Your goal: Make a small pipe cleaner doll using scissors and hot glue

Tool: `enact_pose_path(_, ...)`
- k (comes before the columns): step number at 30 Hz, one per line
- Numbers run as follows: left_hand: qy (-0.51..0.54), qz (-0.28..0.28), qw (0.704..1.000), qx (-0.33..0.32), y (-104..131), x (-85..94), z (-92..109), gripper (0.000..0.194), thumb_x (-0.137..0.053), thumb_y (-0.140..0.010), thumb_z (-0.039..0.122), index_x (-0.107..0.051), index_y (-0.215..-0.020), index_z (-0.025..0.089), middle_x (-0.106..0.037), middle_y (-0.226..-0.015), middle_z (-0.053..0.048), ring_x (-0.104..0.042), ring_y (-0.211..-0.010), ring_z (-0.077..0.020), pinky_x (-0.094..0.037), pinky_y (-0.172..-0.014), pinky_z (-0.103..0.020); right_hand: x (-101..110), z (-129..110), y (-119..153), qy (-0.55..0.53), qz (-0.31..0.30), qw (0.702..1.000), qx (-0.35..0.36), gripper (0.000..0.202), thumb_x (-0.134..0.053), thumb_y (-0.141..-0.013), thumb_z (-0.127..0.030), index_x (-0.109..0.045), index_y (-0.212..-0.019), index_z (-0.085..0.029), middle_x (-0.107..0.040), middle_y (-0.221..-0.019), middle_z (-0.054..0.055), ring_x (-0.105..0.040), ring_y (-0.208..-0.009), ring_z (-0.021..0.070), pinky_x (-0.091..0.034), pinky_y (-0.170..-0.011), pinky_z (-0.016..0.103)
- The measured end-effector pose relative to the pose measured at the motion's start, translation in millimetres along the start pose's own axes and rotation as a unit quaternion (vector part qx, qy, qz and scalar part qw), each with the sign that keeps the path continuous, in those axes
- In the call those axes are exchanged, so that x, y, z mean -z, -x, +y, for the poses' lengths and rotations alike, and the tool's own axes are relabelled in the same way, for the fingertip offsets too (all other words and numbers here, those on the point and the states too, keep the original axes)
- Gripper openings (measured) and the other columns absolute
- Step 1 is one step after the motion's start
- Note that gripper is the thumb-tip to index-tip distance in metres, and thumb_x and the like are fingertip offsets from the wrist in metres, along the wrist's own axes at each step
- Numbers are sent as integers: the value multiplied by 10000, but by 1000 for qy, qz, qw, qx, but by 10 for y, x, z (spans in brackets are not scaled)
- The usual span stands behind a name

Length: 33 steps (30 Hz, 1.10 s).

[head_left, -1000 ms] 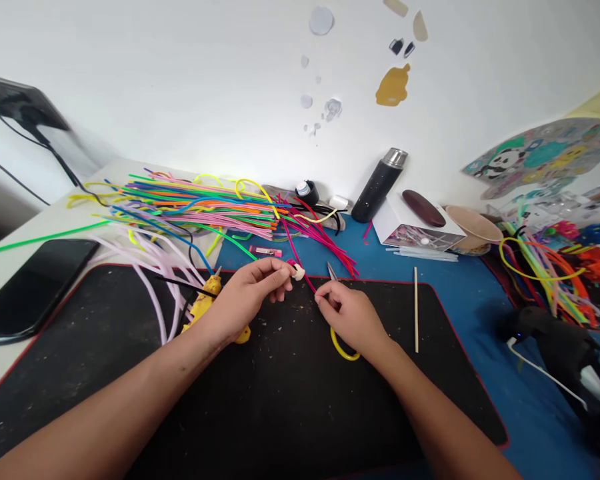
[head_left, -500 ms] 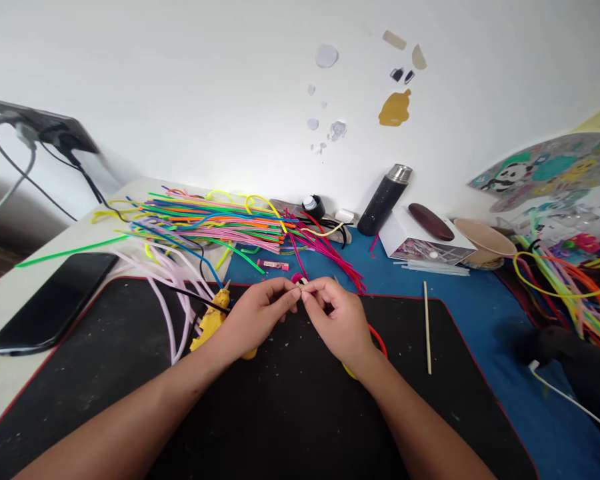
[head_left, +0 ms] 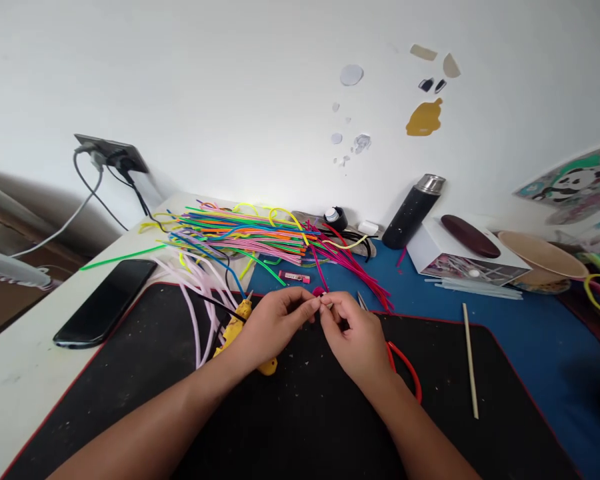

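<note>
My left hand (head_left: 283, 320) and my right hand (head_left: 353, 333) meet over the black mat, both closed in a pinch with thumb and fingertips together. What they pinch is tiny and mostly covered by the fingers. Just behind the fingertips a small magenta fuzzy piece (head_left: 319, 291) shows. By my left wrist lies a yellow glue gun (head_left: 235, 327), partly hidden under the forearm. A red-handled tool (head_left: 411, 375) with metal tips lies beneath my right hand, its middle covered.
Behind the hands lies a pile of colourful pipe cleaners (head_left: 240, 227). A phone (head_left: 105, 303) rests at left on the table. A wooden stick (head_left: 471, 360) lies on the mat (head_left: 290, 427) at right. A dark flask (head_left: 414, 212) and a white box (head_left: 430, 250) stand along the wall.
My view has swung left, so the scene sits further right in the picture. Both hands remain pinched together at the same place over the mat. More of the red-handled tool shows.
</note>
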State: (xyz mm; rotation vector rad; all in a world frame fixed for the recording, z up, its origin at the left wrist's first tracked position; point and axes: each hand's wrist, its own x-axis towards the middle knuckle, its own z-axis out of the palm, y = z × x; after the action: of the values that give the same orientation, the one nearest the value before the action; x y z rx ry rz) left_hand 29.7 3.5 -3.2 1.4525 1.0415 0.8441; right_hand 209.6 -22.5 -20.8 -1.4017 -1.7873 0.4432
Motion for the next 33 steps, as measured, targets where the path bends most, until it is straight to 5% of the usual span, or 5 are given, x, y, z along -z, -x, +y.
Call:
enact_pose_path(14, -7, -6, 1000, 8, -16, 18, 21, 384, -696, -928, 589, -739, -808, 227, -664, -720, -8, -556, -658, -171, -464, -640, -300, 43, -27, 46, -87, -20, 995, -51, 164, -595, -1015, -310, -739, -1029, -235, -540, -605, -65, -531, -530, 134, -418, -559, 250)
enact_pose_path(25, 166, -19, 983, 77, -28, 11, -7, 398, -880, -800, 591, -785, -860, 209, -652, -739, 5, -540, -644, -121, -429, -608, -248, 88, -19, 17, -178, 28, 979, -98, 163, -662, -1000, -369, -739, -971, -229, -503, -571, -76, -441, -495, 122, -323, -479, 252)
enact_pose_path(33, 164, -29, 983, 73, -16, 4, -14, 392, -858, -836, 571, -753, -795, 196, -647, -733, 6, -533, -644, -112, -426, -621, -252, 97, -22, 27, -178, 25, 979, -94, 153, -662, -1007, -357, -744, -992, -229, -514, -575, -75, -449, -498, 120, -319, -479, 254)
